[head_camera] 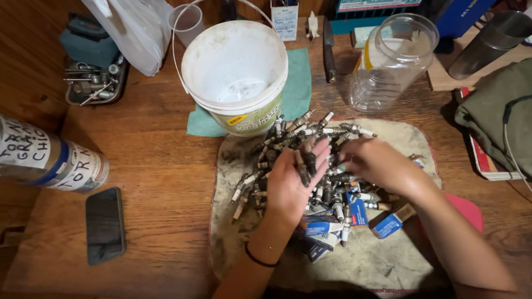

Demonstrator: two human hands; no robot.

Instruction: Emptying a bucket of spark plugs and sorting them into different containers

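A heap of several used spark plugs (pixel 288 138) lies on a dirty beige cloth (pixel 366 260) on the wooden table. My left hand (pixel 291 185) lies palm up over the heap with two dark spark plugs (pixel 305 166) resting across its fingers. My right hand (pixel 374 163) reaches into the heap from the right, fingers curled down among the plugs; whether it grips one is hidden. Small blue and white boxes (pixel 388 226) lie at the near side of the heap. A white plastic bucket (pixel 235 72) stands just beyond the heap, tilted toward me.
A clear plastic jar (pixel 388 61) stands at the back right, a black phone (pixel 105 224) lies at the left, a taped cylinder (pixel 50 160) at the far left. A tray of metal parts (pixel 91 83), a plastic bag (pixel 138 33), a green cloth (pixel 296 83) and an olive bag (pixel 499 111) surround the work area.
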